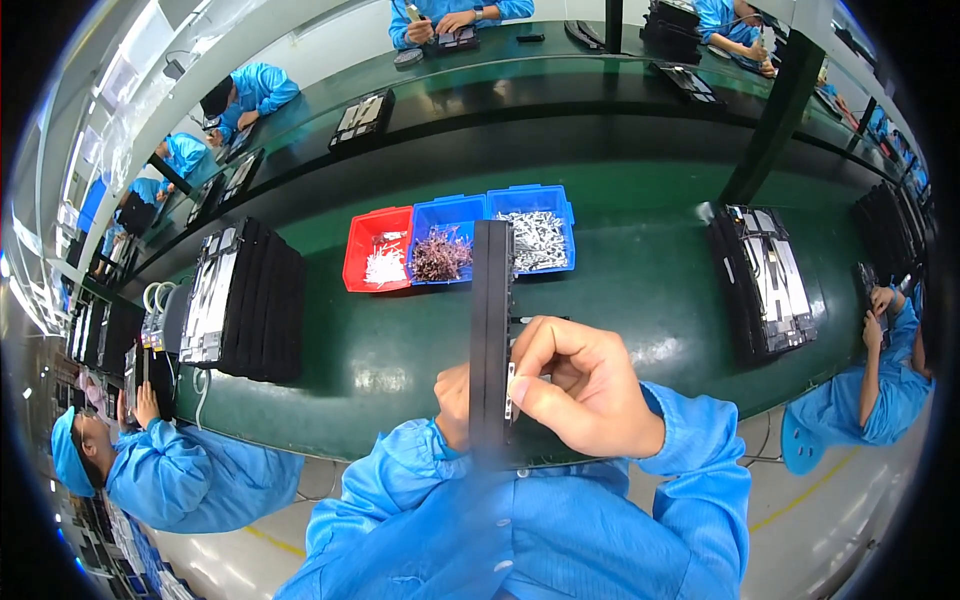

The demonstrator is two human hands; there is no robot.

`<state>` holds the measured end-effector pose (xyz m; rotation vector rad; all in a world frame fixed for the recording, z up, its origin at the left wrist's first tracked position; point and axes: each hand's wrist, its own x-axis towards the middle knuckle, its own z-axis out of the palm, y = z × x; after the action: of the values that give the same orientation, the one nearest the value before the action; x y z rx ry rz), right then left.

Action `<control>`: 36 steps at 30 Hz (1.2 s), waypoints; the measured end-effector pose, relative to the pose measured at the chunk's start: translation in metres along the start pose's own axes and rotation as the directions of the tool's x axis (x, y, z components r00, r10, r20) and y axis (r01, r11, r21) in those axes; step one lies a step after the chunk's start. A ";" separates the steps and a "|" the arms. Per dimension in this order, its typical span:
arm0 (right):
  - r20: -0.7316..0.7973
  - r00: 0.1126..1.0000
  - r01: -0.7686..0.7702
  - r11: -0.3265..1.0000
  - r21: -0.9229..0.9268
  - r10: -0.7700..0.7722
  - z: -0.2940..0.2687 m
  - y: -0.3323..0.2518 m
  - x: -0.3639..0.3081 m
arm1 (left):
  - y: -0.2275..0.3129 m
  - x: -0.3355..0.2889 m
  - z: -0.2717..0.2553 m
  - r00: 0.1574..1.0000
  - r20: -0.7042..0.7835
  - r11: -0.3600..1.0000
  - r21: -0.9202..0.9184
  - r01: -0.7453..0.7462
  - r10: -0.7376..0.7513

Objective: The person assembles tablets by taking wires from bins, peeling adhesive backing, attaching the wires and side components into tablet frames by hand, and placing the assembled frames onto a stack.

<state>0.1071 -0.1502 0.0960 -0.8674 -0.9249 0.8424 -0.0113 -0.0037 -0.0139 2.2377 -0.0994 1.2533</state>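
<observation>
A black slab-like unit (pixel 490 320) stands upright before me, seen edge-on, its right face carrying small fittings. My left hand (pixel 453 400) grips it from the left side; the slab hides most of those fingers. On the other side, my right hand (pixel 580 385) has thumb and forefinger pinched at a small whitish strip (pixel 511 392) against the slab's right face. Whether the strip is fixed to the slab cannot be made out. Beyond the slab sit a red bin (pixel 352 255) of white pieces, a blue bin (pixel 428 207) of dark reddish pieces and another blue bin (pixel 570 225) of silvery white pieces.
On the green table (pixel 620 270), a stack of black units with silvery faces (pixel 255 300) stands left and another stack (pixel 765 280) right. A dark post (pixel 775 125) rises at the back right. Co-workers in blue sit at left (pixel 190 475), right (pixel 865 390) and across.
</observation>
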 end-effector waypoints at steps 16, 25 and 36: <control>0.004 1.000 -0.013 1.000 0.009 0.013 -0.002 0.002 -0.001 | -0.001 0.000 -0.002 0.999 0.030 1.000 0.004 -0.019 0.019; -0.035 0.998 -0.049 0.999 0.009 0.049 0.005 -0.008 0.001 | -0.010 -0.013 0.003 0.999 0.044 0.996 0.084 0.008 -0.011; -0.018 0.995 -0.096 0.994 0.051 0.097 -0.004 -0.008 0.000 | -0.004 -0.010 0.000 0.993 0.105 0.997 0.060 0.044 -0.050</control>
<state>0.1126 -0.1544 0.1012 -0.8807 -0.8461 0.9346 -0.0159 -0.0020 -0.0238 2.3418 -0.0508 1.1252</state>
